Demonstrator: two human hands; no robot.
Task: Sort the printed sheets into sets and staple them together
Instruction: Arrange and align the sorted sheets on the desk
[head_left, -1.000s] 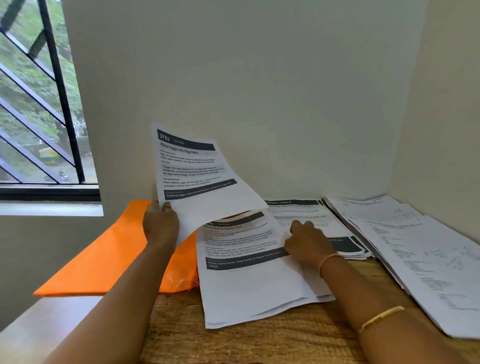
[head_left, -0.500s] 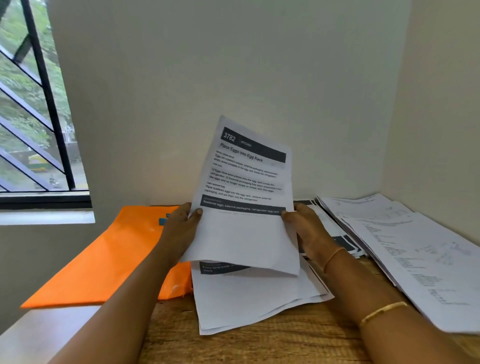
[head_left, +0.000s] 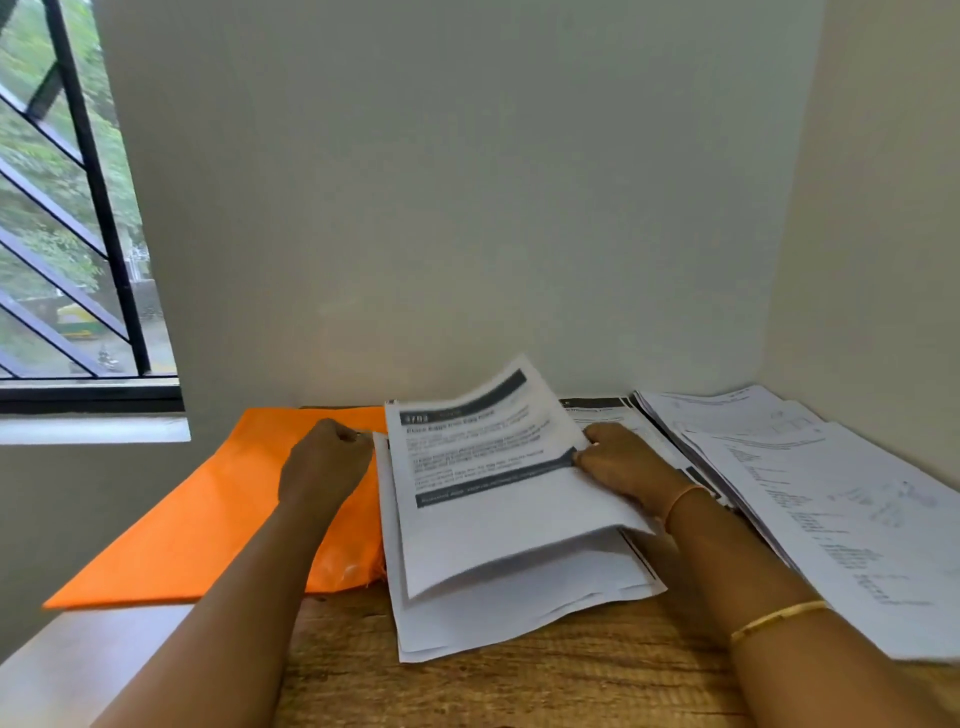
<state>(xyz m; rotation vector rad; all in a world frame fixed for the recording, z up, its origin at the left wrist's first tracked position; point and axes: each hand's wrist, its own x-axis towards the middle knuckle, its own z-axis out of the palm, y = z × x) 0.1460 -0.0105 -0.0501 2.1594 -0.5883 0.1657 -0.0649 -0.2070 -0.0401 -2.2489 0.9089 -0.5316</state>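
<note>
A printed sheet (head_left: 488, 467) with a dark header and the title "Place Eggs into Egg Rack" lies bowed over a loose stack of white sheets (head_left: 519, 618) on the wooden table (head_left: 467, 691). My right hand (head_left: 623, 467) pinches this sheet's right edge, thumb on top, and keeps that side lifted. My left hand (head_left: 327, 462) hovers over the orange folder (head_left: 197, 530) with its fingers curled, right at the stack's top-left corner. Whether it holds anything is hidden.
A wide pile of printed pages (head_left: 831, 519) fans along the right wall. Behind my right hand, another sheet with a dark header (head_left: 595, 404) lies by the back wall. A barred window (head_left: 62, 234) is at the left. Walls close the back and right.
The egg-rack sheet, held upright in both hands before, has come down onto the stack. My left hand has let go of it and moved left; my right hand still holds its right edge.
</note>
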